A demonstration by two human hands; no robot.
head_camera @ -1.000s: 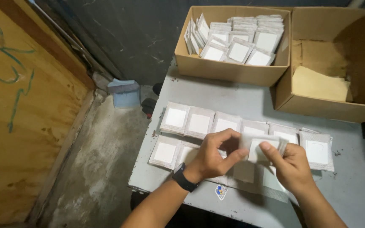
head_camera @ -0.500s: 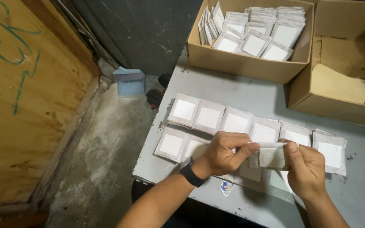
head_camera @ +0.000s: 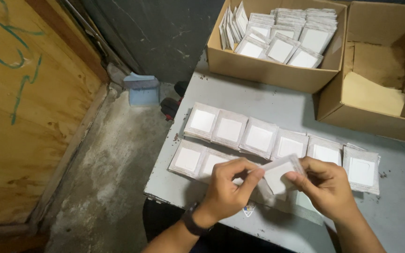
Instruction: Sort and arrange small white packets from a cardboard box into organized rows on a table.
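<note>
A grey table (head_camera: 240,96) with a scuffed, speckled top carries everything here. Above its near edge the left hand (head_camera: 228,189) and the right hand (head_camera: 326,187) both pinch one small white packet (head_camera: 280,172), the left fingers closed on its left side, the right thumb and fingers clamped on its right side. The packet is tilted and held just off the table, over the near row of flat packets.

On the table lie two rows of similar square packets (head_camera: 258,138), overlapping slightly, each with a white centre and a greyish border. At the table's far edge stands an open cardboard box (head_camera: 268,72) packed with more of the same packets, some upright, some flat. Beside it, at the table's far right, a second cardboard box (head_camera: 376,119) holds a loose sheet of brown card.

Left of the table the floor (head_camera: 104,187) is rough, stained concrete. A plywood panel (head_camera: 19,117) with green scribbles leans further left, and a pale blue dustpan (head_camera: 141,89) rests against the dark wall (head_camera: 160,33) beyond the table.
</note>
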